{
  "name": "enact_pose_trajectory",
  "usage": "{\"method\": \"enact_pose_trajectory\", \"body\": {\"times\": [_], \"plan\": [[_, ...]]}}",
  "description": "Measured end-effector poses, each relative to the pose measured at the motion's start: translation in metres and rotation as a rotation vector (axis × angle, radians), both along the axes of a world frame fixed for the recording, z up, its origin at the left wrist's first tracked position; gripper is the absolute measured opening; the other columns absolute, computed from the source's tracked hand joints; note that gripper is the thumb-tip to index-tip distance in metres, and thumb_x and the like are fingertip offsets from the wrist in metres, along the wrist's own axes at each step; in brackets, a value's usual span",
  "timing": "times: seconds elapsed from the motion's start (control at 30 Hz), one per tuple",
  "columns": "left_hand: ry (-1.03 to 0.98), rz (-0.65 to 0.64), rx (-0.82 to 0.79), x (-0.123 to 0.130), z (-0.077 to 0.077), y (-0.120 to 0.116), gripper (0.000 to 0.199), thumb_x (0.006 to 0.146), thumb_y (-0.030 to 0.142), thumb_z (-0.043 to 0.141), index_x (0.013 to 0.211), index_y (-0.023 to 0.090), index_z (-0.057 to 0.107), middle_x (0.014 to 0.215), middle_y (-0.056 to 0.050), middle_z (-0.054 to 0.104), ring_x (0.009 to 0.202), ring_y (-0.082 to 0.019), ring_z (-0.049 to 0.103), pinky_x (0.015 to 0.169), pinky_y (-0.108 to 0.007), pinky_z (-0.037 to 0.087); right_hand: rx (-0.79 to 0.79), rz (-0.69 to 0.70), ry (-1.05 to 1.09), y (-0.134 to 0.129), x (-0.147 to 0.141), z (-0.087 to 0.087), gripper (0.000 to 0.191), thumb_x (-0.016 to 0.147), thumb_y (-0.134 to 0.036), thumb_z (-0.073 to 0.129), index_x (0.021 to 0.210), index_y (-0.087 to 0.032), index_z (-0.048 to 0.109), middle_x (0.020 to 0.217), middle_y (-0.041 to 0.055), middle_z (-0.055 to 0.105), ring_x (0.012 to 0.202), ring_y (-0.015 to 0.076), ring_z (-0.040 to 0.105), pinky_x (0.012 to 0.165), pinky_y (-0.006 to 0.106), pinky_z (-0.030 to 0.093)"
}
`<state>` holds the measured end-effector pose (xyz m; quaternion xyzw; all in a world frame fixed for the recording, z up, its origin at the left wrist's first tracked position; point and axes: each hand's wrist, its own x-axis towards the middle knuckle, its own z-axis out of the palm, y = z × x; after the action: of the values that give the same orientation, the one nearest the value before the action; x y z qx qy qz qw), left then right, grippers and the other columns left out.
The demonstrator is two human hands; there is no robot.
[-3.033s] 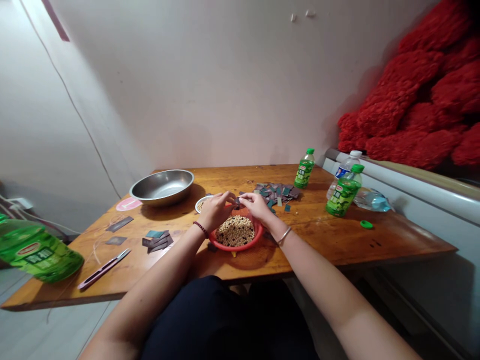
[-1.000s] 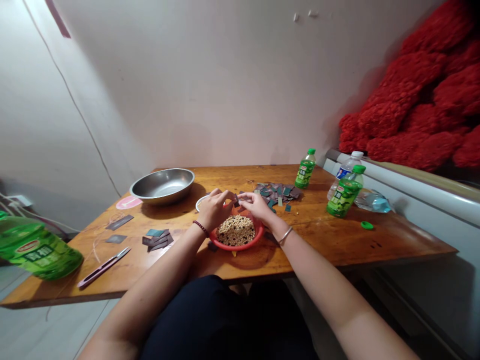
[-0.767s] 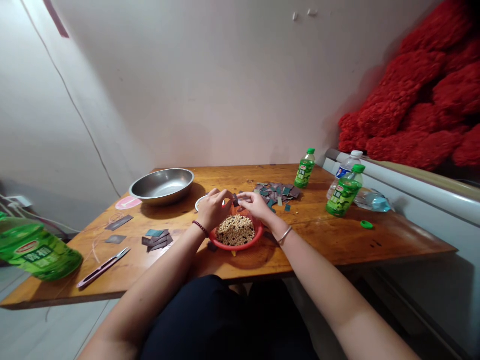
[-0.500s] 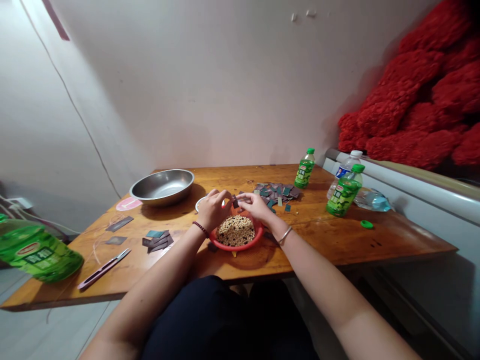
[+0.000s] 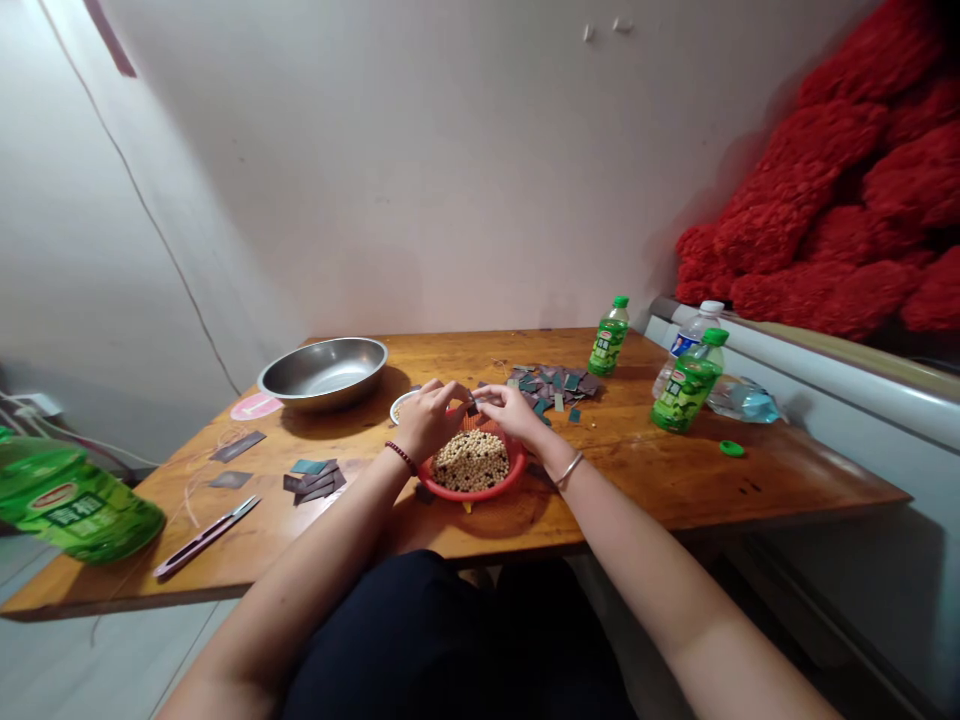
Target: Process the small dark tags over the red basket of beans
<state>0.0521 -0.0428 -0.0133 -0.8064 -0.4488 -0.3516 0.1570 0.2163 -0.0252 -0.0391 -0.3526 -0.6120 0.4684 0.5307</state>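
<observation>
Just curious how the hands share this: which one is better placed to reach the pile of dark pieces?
Probably the right hand: it sits nearer the pile, on the same side. The left hand is farther off, with the right hand between it and the pile.

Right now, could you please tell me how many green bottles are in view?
3: a large bottle left of the table, a smaller one at its far edge, another at its right. More may be hidden.

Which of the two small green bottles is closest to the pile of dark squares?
The back one, standing just beyond the pile; the other one stands much farther right.
</observation>
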Motion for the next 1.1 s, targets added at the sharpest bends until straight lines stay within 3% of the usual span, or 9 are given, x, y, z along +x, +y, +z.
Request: {"method": "enact_pose_trajectory", "body": {"times": [0.13, 0.37, 0.7, 0.9, 1.1], "plan": [[-0.034, 0.052, 0.027, -0.0005, 0.0001, 0.0004, 0.018, 0.083, 0.039, 0.05, 0.086, 0.025, 0.061, 0.077, -0.002, 0.062, 0.077, -0.014, 0.056, 0.061, -0.023, 0.039, 0.005, 0.018, -0.002, 0.0012, 0.0, -0.0015, 0.02, 0.066, -0.014, 0.058, 0.085, -0.012, 0.065, 0.082, 0.006, 0.069, 0.068, 0.0135, 0.065, 0.065, 0.027, 0.054], [0.008, -0.036, -0.028, -0.0004, -0.0009, 0.0017, 0.018, 0.083, 0.039, 0.049, 0.086, 0.025, 0.061, 0.079, -0.001, 0.061, 0.072, -0.013, 0.055, 0.062, -0.022, 0.039, 0.0, -0.017, -0.034, 0.0003, 0.001, -0.0008, 0.019, 0.068, -0.013, 0.056, 0.085, -0.011, 0.065, 0.08, 0.0061, 0.069, 0.065, 0.0128, 0.064, 0.065, 0.027, 0.053], [-0.017, 0.049, -0.004, 0.0001, 0.0017, 0.0001, 0.018, 0.083, 0.039, 0.052, 0.087, 0.025, 0.06, 0.078, 0.0, 0.061, 0.071, -0.014, 0.055, 0.058, -0.023, 0.037, -0.03, 0.01, 0.021, -0.0023, -0.0004, 0.0021, 0.018, 0.066, -0.014, 0.056, 0.083, -0.013, 0.063, 0.078, 0.0047, 0.067, 0.061, 0.0122, 0.063, 0.061, 0.027, 0.053], [-0.026, 0.007, -0.008, -0.0006, 0.0004, 0.0014, 0.015, 0.082, 0.037, 0.054, 0.089, 0.026, 0.06, 0.081, 0.001, 0.063, 0.075, -0.013, 0.056, 0.062, -0.022, 0.039, -0.046, -0.007, 0.029, 0.0012, -0.0002, -0.0007, 0.016, 0.064, -0.012, 0.056, 0.079, -0.013, 0.061, 0.076, 0.003, 0.066, 0.063, 0.0122, 0.062, 0.065, 0.028, 0.053], [-0.025, -0.035, -0.042, -0.0007, -0.0009, 0.0019, 0.013, 0.083, 0.035, 0.052, 0.088, 0.026, 0.06, 0.084, 0.002, 0.065, 0.076, -0.012, 0.058, 0.064, -0.022, 0.04, -0.03, 0.009, -0.032, 0.0028, 0.0016, -0.0024, 0.019, 0.068, -0.012, 0.054, 0.086, -0.013, 0.061, 0.067, 0.0, 0.062, 0.05, 0.0074, 0.056, 0.049, 0.019, 0.047]]}}
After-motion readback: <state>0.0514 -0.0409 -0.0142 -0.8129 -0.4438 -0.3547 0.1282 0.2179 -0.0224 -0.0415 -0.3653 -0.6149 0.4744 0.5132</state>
